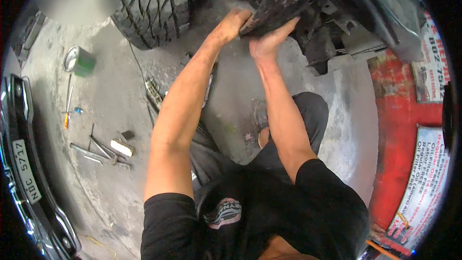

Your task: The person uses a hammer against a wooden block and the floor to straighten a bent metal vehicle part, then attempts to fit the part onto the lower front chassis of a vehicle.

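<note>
Both my arms reach up to a dark, dirt-caked panel (278,10) on the underside of a vehicle. My left hand (235,23) grips the panel's left edge, its fingertips hidden behind it. Below the panel, my right hand (270,42) holds its lower edge, with one digit stretched toward the upper right and the other fingers partly hidden. Whether the panel is loose or still attached, I cannot tell. Left of my hands stands a large tyre (154,7) with deep tread. A black bumper or fender part (385,14) hangs over the right side.
On the concrete floor at left lie a green can (83,63), an orange-handled screwdriver (66,119), several metal hand tools (103,150) and a white block (121,147). A car's front bumper (36,163) lines the far left. Signs (418,183) and a red surface (392,163) stand at right.
</note>
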`<state>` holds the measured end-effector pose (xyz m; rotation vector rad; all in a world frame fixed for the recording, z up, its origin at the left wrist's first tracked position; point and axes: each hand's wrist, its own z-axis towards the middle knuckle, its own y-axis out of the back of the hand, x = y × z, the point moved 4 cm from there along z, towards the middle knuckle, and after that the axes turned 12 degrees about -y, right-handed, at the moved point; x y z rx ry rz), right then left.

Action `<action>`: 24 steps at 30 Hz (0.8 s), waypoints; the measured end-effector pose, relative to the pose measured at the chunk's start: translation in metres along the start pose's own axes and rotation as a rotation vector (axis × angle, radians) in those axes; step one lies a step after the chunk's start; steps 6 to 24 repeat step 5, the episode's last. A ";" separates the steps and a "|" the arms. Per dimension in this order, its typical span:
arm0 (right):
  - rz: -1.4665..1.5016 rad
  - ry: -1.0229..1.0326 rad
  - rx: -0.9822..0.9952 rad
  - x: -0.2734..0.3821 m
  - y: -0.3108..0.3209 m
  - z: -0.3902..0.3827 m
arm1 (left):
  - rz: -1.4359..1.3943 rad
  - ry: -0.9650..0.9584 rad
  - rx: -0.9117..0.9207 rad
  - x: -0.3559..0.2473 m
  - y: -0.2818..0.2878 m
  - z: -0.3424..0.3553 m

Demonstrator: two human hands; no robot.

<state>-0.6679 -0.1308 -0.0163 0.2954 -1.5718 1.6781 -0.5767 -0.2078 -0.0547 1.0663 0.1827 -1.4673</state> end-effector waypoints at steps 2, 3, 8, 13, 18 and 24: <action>-0.019 -0.016 -0.014 0.004 -0.003 -0.006 | -0.007 0.053 -0.044 0.001 0.000 0.002; -0.037 -0.062 -0.019 0.000 -0.007 -0.009 | -0.152 0.093 0.006 0.013 0.002 0.003; -0.038 -0.004 0.012 0.001 -0.005 -0.005 | -0.338 0.192 0.105 0.023 -0.002 0.006; -0.038 -0.004 0.012 0.001 -0.005 -0.005 | -0.338 0.192 0.105 0.023 -0.002 0.006; -0.038 -0.004 0.012 0.001 -0.005 -0.005 | -0.338 0.192 0.105 0.023 -0.002 0.006; -0.038 -0.004 0.012 0.001 -0.005 -0.005 | -0.338 0.192 0.105 0.023 -0.002 0.006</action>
